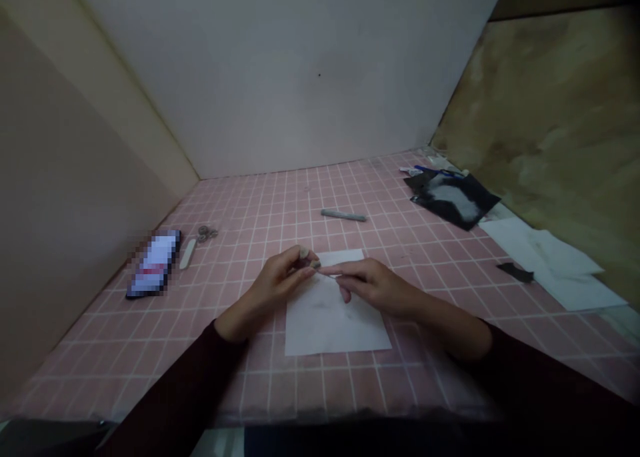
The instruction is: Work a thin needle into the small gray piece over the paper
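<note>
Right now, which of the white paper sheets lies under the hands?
The lone sheet at mid-table, under the left hand and right hand. The other white sheets overlap off to the right.

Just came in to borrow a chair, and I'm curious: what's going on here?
A person is working with both bare hands over a white paper sheet on a pink grid-patterned surface. The right hand pinches a thin pale stick, its tip at the curled fingertips of the left hand. A grey rod lies beyond the paper, and small metal scissors lie off to the left.
</note>
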Demonstrator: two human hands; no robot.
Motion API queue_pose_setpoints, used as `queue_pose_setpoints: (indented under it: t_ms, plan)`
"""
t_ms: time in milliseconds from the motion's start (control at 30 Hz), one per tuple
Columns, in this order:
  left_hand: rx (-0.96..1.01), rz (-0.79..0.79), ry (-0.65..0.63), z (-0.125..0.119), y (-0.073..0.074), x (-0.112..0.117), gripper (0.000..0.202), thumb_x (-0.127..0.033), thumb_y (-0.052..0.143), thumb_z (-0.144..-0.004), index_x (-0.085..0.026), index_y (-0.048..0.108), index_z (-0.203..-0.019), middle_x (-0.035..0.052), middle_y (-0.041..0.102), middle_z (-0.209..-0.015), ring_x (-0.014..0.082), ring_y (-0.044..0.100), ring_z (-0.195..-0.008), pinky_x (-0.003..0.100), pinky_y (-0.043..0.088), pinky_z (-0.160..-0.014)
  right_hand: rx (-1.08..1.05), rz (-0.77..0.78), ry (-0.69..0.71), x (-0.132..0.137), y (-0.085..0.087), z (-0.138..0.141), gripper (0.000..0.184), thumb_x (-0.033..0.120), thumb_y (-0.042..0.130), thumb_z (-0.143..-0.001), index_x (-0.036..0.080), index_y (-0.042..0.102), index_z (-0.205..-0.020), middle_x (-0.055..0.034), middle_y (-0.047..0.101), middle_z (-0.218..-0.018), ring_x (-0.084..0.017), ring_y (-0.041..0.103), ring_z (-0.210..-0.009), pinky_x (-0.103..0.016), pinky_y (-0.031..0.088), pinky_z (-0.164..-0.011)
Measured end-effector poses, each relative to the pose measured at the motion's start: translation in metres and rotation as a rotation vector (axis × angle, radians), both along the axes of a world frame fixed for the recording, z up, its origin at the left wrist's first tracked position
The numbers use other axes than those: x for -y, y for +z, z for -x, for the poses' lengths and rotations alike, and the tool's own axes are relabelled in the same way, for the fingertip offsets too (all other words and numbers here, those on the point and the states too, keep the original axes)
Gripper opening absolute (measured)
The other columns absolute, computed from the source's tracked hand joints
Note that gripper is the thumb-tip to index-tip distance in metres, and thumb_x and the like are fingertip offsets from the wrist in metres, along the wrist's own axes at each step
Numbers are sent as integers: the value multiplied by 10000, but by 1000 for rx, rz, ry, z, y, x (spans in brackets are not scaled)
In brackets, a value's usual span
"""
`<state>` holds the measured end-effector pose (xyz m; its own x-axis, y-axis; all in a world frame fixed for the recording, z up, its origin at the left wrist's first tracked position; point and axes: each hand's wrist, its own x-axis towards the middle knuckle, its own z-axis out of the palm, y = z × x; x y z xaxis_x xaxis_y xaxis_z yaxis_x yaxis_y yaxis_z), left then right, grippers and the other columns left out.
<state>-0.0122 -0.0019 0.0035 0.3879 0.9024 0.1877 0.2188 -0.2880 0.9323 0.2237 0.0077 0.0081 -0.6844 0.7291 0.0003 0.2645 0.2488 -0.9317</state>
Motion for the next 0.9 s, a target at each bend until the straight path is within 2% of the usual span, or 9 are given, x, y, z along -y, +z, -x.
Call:
queue_pose_setpoints:
  t_ms: [100, 167, 333, 433, 533, 667, 733, 800, 900]
  plan:
    - [56, -63, 10, 0, 2, 3, 163, -292, 616, -924, -171, 616, -1033, 49, 588, -949, 152, 551, -870, 294, 441, -803, -105, 413, 46, -6, 4, -3, 475, 311, 489, -938, 197, 576, -1391, 26, 554, -672, -60, 247, -413, -211, 226, -416]
    - [101, -49, 20, -1, 2, 4, 151, -276, 624, -920, -171, 615, -1030, 44, 579, -942, 147, 548, -870, 286, 438, -802, -113, 402, 52, -6, 4, -3, 478, 319, 486, -945, 202, 567, -1401, 26, 558, -677, -58, 254, -411, -209, 221, -413]
    - [157, 126, 10, -1, 0, -1, 187, -332, 612, -919, -146, 597, -919, 19, 550, -837, 122, 518, -757, 256, 420, -694, 171, -407, -86, 5, -3, 2, 481, 135, 442, -919, 269, 642, -1335, -42, 632, -822, -144, 531, -693, -262, 410, -651]
    - [134, 176, 37, 0, -3, -4, 210, -349, 603, -921, -144, 586, -882, 5, 529, -790, 110, 490, -701, 245, 402, -651, 335, -608, -113, 10, -7, 3, 566, 78, 434, -887, 300, 602, -1380, -64, 634, -896, -157, 530, -698, -278, 409, -659]
    - [109, 132, -1, -1, -2, -2, 181, -328, 609, -923, -148, 598, -910, 10, 546, -812, 114, 504, -731, 249, 406, -682, 162, -394, -48, 6, -5, 2, 493, 101, 436, -907, 249, 648, -1327, -32, 615, -778, -142, 541, -697, -270, 423, -692]
    - [139, 35, -23, -2, 3, 4, 136, -282, 631, -916, -169, 605, -985, 30, 567, -918, 129, 534, -834, 260, 421, -755, -89, 283, 38, -2, 4, -2, 427, 277, 476, -950, 192, 623, -1342, 20, 556, -662, -71, 332, -454, -206, 289, -459]
    - [159, 24, -9, -2, 4, 5, 148, -271, 636, -913, -178, 602, -1023, 32, 564, -934, 133, 539, -848, 266, 427, -771, -128, 468, 44, -4, 7, -3, 474, 330, 494, -945, 201, 569, -1396, 29, 550, -677, -54, 213, -410, -205, 194, -405]
    - [160, 35, -18, -1, 3, 5, 161, -283, 634, -914, -178, 601, -1032, 33, 563, -927, 137, 540, -845, 274, 430, -774, -113, 389, 38, -3, 7, -2, 459, 308, 482, -947, 206, 584, -1383, 25, 557, -677, -60, 263, -419, -205, 232, -420]
    - [113, 88, -30, 0, 2, 2, 164, -327, 592, -937, -165, 594, -961, 25, 556, -873, 134, 531, -803, 274, 422, -744, 45, -109, -14, 3, 3, 0, 438, 182, 447, -937, 239, 649, -1322, -15, 614, -741, -111, 498, -602, -236, 395, -596]
